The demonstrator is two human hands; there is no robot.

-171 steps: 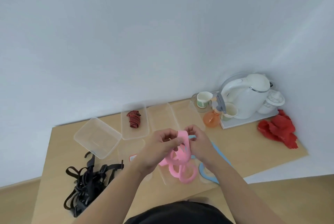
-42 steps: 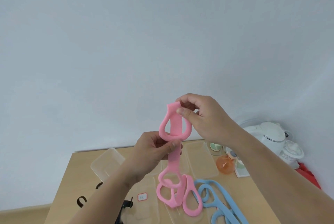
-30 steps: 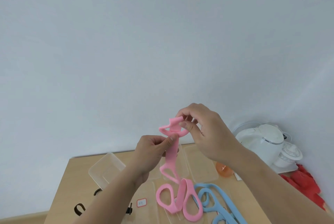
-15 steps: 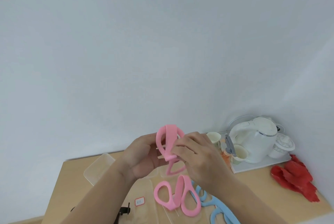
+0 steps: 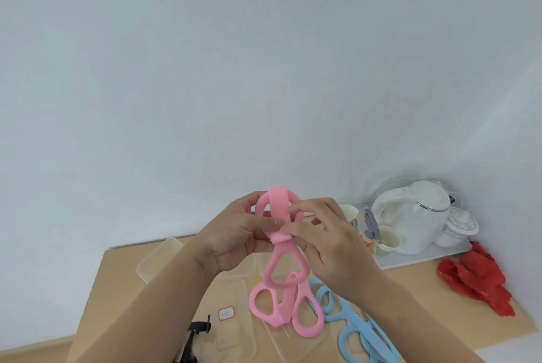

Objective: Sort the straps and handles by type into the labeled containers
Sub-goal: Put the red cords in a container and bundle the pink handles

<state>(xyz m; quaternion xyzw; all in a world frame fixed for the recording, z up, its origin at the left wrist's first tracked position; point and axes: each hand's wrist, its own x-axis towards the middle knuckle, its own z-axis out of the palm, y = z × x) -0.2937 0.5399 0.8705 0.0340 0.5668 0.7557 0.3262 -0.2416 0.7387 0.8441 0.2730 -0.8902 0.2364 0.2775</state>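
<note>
Holding: the left hand [image 5: 231, 241] and the right hand [image 5: 331, 247] are both gripping one pink handle [image 5: 277, 201] in the air above the wooden table [image 5: 117, 304].
Left hand: it is clamping the pink band, with the thumb pressing across the front and the fingers curling behind.
Right hand: it is pinching the folded part of the band between thumb and fingertips, just beside the left thumb.
Pink handle: it is being bent double, with one loop standing up above the hands and a heart-shaped loop hanging below them. From here I cannot tell whether the hanging end is touching anything beneath it.
Other pink handles [image 5: 306, 318]: they are lying on the table right under the hands, looking to be resting on a flat clear container.
Blue handles [image 5: 352, 330]: they are lying just to the right of the pink ones and running off the near edge of the view.
Labeled container [image 5: 243, 342]: this clear one is sitting just left of the pink pile, carrying a small red-edged label [image 5: 226, 312] whose writing is too small to read.
Clear box [image 5: 155, 261]: it is sitting further back on the left, partly hidden by the left forearm.
Black straps [image 5: 195, 333]: they are poking in at the near edge.
Far right corner: a white kettle [image 5: 410, 216] and paper cups [image 5: 388, 241] are standing on a white tray [image 5: 425, 255], and a red cloth [image 5: 475, 277] is lying just beside it.
</note>
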